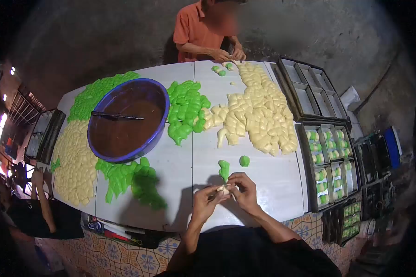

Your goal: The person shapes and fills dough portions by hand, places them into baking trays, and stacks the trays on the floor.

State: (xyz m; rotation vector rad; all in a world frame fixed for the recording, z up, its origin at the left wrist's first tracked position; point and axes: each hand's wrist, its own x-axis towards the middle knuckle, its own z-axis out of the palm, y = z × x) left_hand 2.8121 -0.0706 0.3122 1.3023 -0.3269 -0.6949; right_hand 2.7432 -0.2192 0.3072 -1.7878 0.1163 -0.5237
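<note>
Close together over the front of the white table (175, 161), my left hand (205, 199) and my right hand (246, 193) pinch a small piece of cream dough (223, 189) between their fingertips. Just beyond my fingers lies a green dough piece (223, 170). A round green piece (244, 160) rests a little to the right of it. Farther back spreads a large pile of cream dough pieces (263, 120), with a green dough pile (186, 111) to its left.
A blue basin (164, 121) of brown filling with a dark stick stands at left, among more green and cream dough. Trays of filled compartments (313, 208) and stacked empty trays (286, 87) line the right edge. A co-worker in orange (188, 27) works opposite; another person's arm (44, 203) is far left.
</note>
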